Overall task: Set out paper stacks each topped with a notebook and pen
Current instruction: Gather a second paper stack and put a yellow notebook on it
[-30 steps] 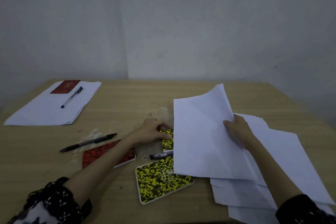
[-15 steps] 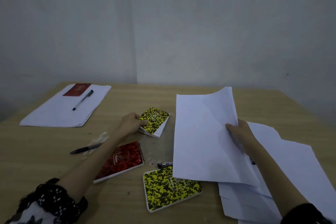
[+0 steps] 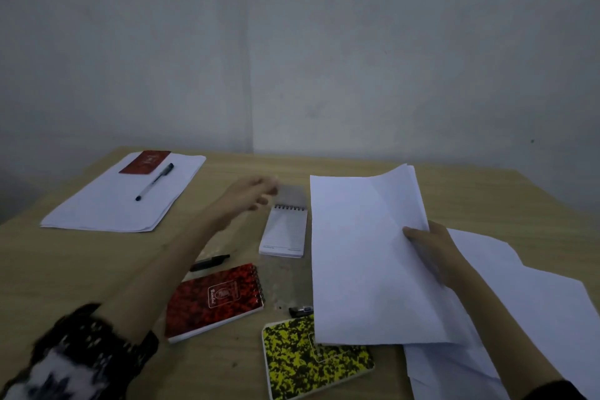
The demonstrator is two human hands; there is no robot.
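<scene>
My right hand (image 3: 431, 253) grips a sheaf of white paper (image 3: 357, 253) by its right edge, lifted above loose sheets (image 3: 535, 302). My left hand (image 3: 250, 196), blurred, reaches across the table with its fingertips on the raised cover of a small spiral notebook (image 3: 285, 232), which lies with a white lined page showing. A red notebook (image 3: 214, 299) and a yellow-black notebook (image 3: 311, 364) lie near me. One black pen (image 3: 209, 261) lies partly under my left forearm. Another pen (image 3: 300, 310) pokes out from under the sheaf.
At the far left lies a paper stack (image 3: 113, 204) topped with a red notebook (image 3: 144, 162) and a pen (image 3: 155, 181). The wooden table (image 3: 470, 191) ends at a grey wall behind and at its edge on the right.
My left hand carried the small yellow notebook away from me and set it down beside the sheaf; its cover has flipped open. The sheaf in my right hand has barely moved.
</scene>
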